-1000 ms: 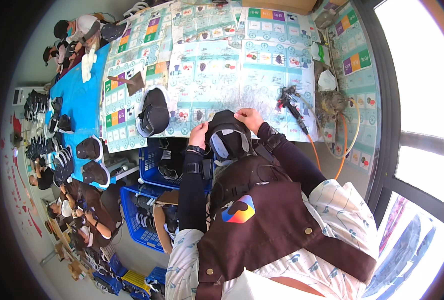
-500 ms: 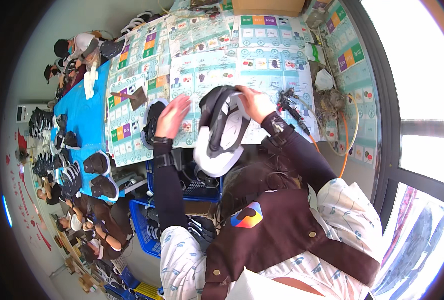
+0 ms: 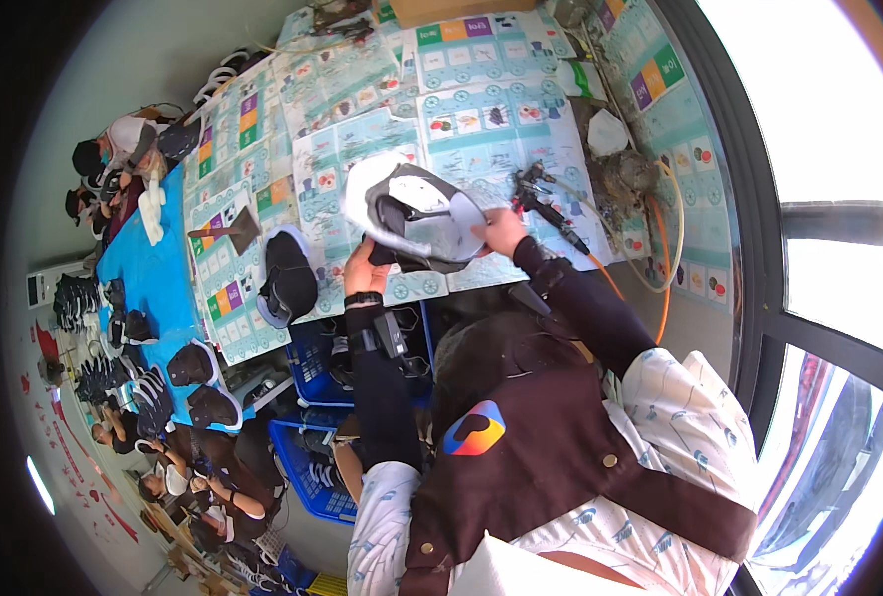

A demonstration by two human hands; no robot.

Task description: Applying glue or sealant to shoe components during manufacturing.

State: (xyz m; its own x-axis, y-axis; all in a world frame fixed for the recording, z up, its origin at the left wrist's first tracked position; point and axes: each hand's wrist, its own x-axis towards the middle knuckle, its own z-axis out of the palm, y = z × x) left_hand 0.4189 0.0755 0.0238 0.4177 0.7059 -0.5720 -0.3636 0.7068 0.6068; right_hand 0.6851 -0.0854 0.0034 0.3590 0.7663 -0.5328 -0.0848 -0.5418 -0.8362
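A black, grey and white shoe [image 3: 441, 236] is held up above the paper-covered table, slightly smeared by motion. My left hand [image 3: 365, 270] is closed on its lower left side, part of the fingers hidden by the shoe. At the shoe's right end, my right hand [image 3: 502, 232] pinches the rim. Another shoe, black with a white sole [image 3: 290, 280], lies at the table's front edge, left of my left hand. Right of my right hand rests a spray gun [image 3: 551, 211] with an orange hose.
A flat scraper [image 3: 243, 230] lies on the left of the table [image 3: 347, 189]. Below the front edge stand blue baskets [image 3: 309, 372] with shoes. A blue-covered table [image 3: 153, 273] bearing shoes adjoins at left, with several people beyond. A window frame [image 3: 734, 129] rises at right.
The shoe has been turned over and raised away from me, its white end now at far left. My left hand, earlier open and apart from it, now grips it. The view has shifted slightly.
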